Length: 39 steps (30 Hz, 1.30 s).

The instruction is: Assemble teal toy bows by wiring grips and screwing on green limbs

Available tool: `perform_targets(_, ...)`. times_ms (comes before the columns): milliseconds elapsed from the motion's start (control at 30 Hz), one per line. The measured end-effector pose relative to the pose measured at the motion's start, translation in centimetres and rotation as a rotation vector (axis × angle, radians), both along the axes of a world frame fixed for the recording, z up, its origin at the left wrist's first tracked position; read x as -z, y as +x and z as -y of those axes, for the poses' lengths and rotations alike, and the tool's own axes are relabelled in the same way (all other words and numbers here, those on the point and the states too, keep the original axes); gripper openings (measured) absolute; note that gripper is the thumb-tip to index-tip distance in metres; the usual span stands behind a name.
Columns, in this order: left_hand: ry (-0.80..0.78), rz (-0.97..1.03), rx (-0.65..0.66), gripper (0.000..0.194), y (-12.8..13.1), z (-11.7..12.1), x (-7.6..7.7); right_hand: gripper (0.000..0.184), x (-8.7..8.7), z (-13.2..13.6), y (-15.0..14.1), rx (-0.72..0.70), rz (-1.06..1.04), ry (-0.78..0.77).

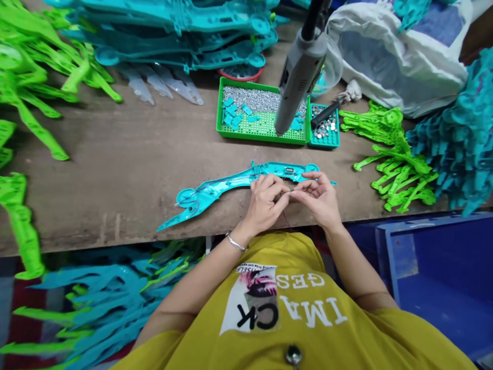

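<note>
Shirt point(296, 293) at six o'clock; wire point(287, 220) is apparently being pinched for control by near-closed left hand point(266, 201) and right hand point(319, 199).

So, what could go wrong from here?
The thin wire hanging below the left hand and right hand might snag on the yellow shirt.

The turquoise piece has one tip close to the front edge of the table, so a bump could push it over.

What the fingers pinch looks tiny; it might slip.
</note>
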<state>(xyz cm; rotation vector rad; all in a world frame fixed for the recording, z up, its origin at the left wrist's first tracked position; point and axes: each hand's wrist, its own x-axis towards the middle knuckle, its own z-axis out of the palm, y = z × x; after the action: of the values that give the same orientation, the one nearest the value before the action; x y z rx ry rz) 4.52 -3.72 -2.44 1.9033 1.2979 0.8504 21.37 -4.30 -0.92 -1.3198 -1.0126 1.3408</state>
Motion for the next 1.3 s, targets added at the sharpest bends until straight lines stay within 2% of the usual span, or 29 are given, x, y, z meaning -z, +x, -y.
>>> perform_targets(267, -0.018, 0.039, -0.050, 0.019, -0.3, -0.3, -0.1, 0.060, 0.8, 0.1, 0.5, -0.086, -0.047, 0.041)
perform_targets(600, -0.035, -0.027, -0.041, 0.019, -0.1, -0.4, 0.0, 0.058, 0.3, -0.2, -0.6, 0.040, -0.070, -0.024)
perform_targets(1133, -0.007, -0.044, -0.012, 0.020, 0.0, -0.1, 0.2, 0.058, 0.3, -0.2, -0.1, -0.012, -0.082, -0.031)
perform_targets(1300, 0.031, -0.049, -0.011, 0.018, -0.1, -0.2, 0.2, 0.053, 0.5, -0.1, -0.6, -0.004, -0.024, 0.016)
